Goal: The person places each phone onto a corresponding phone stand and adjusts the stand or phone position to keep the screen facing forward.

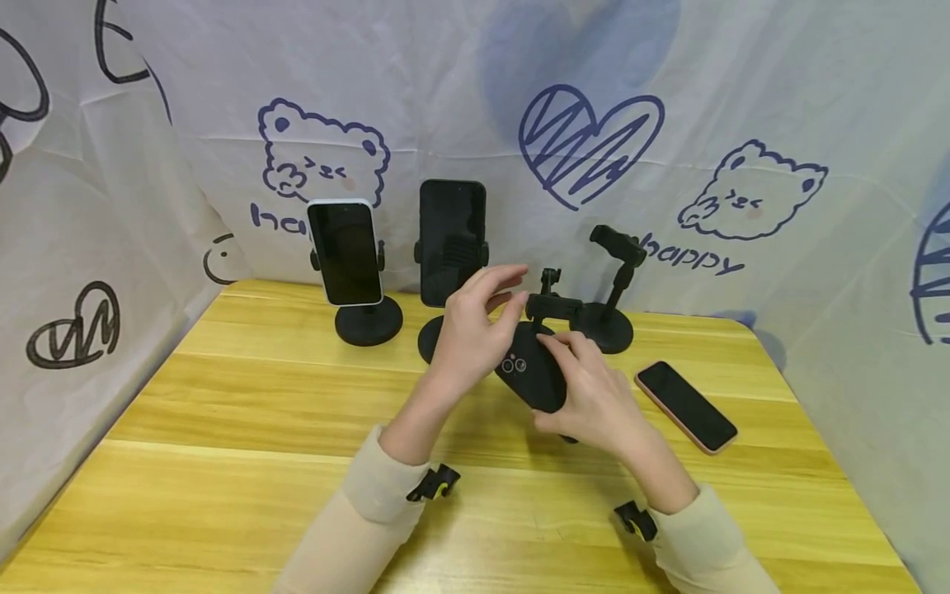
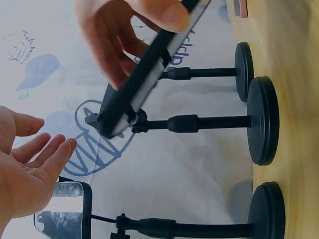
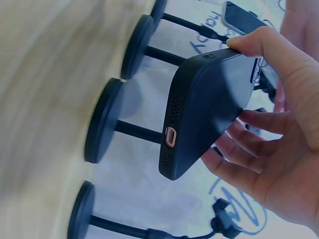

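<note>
My right hand (image 1: pixel 597 396) grips a black-cased phone (image 1: pixel 536 379) by its edges, thumb on one side and fingers on the other. Its camera side faces up toward me in the head view, tilted. Just behind the phone stands a black phone stand (image 2: pixel 209 123), its clamp (image 1: pixel 555 308) above the phone's upper end. In the left wrist view the phone overlaps that stand's head. My left hand (image 1: pixel 475 330) is raised left of the clamp, fingers loosely bent and thumb apart, holding nothing. That hand also shows free of the phone in the left wrist view.
On the left, a stand holds a white-edged phone (image 1: pixel 345 252); beside it another holds a black phone (image 1: pixel 453 239). At the back right is a stand with a bare clamp (image 1: pixel 618 243). A pink-edged phone (image 1: pixel 686 406) lies on the wooden table (image 1: pixel 245 462). A printed cloth hangs behind.
</note>
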The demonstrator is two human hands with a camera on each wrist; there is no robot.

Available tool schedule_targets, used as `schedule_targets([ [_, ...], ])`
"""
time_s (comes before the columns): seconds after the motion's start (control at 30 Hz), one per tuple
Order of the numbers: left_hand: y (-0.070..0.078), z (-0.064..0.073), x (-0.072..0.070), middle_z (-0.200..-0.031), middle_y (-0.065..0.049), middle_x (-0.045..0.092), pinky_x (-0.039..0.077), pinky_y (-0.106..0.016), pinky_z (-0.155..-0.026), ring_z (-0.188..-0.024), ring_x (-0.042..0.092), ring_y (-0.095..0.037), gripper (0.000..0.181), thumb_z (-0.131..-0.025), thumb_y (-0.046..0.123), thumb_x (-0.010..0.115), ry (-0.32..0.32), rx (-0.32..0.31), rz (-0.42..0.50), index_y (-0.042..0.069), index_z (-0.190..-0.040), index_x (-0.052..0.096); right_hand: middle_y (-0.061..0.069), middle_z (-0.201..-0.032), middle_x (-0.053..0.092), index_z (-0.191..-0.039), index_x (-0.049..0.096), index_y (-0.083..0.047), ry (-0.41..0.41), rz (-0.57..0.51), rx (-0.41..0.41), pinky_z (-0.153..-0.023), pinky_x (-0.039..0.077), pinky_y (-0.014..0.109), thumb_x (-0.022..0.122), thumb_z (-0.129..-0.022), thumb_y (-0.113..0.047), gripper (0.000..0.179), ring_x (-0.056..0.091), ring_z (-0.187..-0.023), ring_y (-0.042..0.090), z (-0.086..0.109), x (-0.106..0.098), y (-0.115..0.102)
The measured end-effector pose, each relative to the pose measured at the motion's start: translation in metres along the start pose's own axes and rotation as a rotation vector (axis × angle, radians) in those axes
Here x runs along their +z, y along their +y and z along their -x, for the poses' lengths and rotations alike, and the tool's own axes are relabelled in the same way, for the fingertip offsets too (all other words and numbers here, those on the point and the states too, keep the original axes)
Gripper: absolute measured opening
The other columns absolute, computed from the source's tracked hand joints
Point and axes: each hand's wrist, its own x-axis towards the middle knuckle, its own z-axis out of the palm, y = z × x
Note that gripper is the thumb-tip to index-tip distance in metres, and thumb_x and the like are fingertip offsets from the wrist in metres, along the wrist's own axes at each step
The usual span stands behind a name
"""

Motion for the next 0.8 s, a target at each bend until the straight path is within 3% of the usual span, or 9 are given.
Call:
schedule_targets([
  [0.3,0.002,-0.002,-0.005,-0.127,-0.019,0.065,0.055,-0.032,-0.103,-0.12,0.066,-0.03,0.032,-0.102,0.001,0.065,0.005,-0.011,0.02,-0.004,-0.133,0.065,0.014,-0.141,0.052,-0.15,0.052,-0.007,0.067,-0.017,-0.042,-0.079,0.06,0.05,0.096,-0.064,-0.035,0.101,0.056,-0.116,0.033,0.007,-0.021,-0.007],
  [0.5,0.001,-0.003,-0.011,-0.127,-0.019,0.066,0.054,-0.03,-0.103,-0.117,0.067,-0.03,0.032,-0.101,0.002,0.065,-0.008,0.009,0.066,-0.006,-0.133,0.064,0.016,-0.138,0.052,-0.15,0.053,-0.007,0.211,-0.074,-0.072,-0.082,0.061,0.052,0.098,-0.064,-0.03,0.1,0.057,-0.117,0.034,0.009,-0.027,-0.01],
  [0.63,-0.002,-0.004,-0.014,-0.133,-0.017,0.065,0.055,-0.037,-0.104,-0.12,0.066,-0.029,0.035,-0.101,0.004,0.067,-0.086,0.035,0.12,-0.003,-0.135,0.064,0.018,-0.138,0.051,-0.15,0.053,-0.007,0.32,-0.118,-0.087,-0.088,0.059,0.054,0.1,-0.062,-0.026,0.101,0.056,-0.119,0.036,0.009,-0.027,-0.009],
  [0.8,-0.007,-0.005,-0.018,-0.141,-0.013,0.061,0.054,-0.043,-0.105,-0.127,0.062,-0.027,0.045,-0.099,0.004,0.07,-0.254,0.066,0.212,0.002,-0.143,0.059,0.022,-0.137,0.052,-0.15,0.052,-0.003,0.437,-0.168,-0.135,-0.094,0.057,0.054,0.1,-0.061,-0.018,0.102,0.058,-0.119,0.037,0.007,-0.027,-0.005],
])
